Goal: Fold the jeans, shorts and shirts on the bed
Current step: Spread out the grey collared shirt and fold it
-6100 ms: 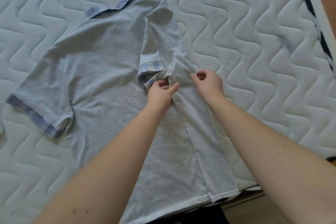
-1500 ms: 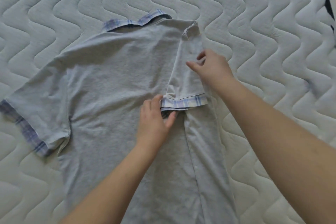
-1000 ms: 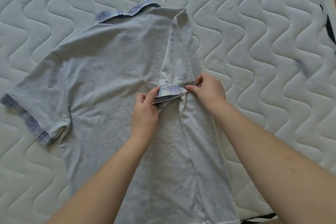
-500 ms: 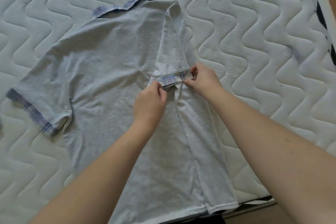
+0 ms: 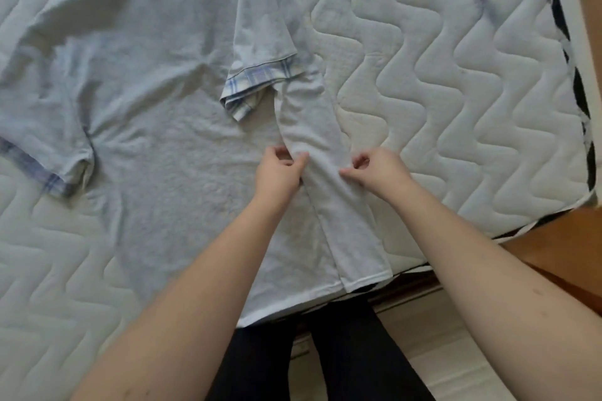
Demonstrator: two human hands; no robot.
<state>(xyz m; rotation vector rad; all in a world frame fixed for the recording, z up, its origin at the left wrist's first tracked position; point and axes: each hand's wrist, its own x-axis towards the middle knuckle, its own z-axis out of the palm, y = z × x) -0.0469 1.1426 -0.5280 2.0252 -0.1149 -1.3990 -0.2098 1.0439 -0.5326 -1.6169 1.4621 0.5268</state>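
The shirt (image 5: 156, 114) lies spread flat on the mattress (image 5: 456, 91), a pale grey short-sleeved one, its hem hanging just over the near edge of the bed in front of my legs (image 5: 325, 352). Only the head camera looks down at this, so everything comes from that one view.

The right side of the shirt is folded inward as a long narrow strip (image 5: 329, 179) running from the hem up toward the shoulder. Above the strip the right sleeve (image 5: 260, 52) is turned down over the body of the shirt, and its blue checked cuff (image 5: 257, 80) lies a little rumpled, one corner curling toward the middle. The other sleeve (image 5: 45, 140) lies out flat to the left, its checked cuff at the outer edge. The collar is mostly cut off at the top of the frame.

My left hand (image 5: 277, 172) sits at the inner edge of the strip, fingers curled, thumb and forefinger pinching the cloth there. My right hand (image 5: 378, 169) is at the outer edge of the same strip, straight across from the left, fingers curled too and nipping the fold between thumb and fingertips. The two hands are near each other with only the strip between them, both well below the cuff.

Beyond the mattress corner on the right there is a wooden floor (image 5: 553, 254), and the mattress side shows a dark and white trim (image 5: 580, 98).
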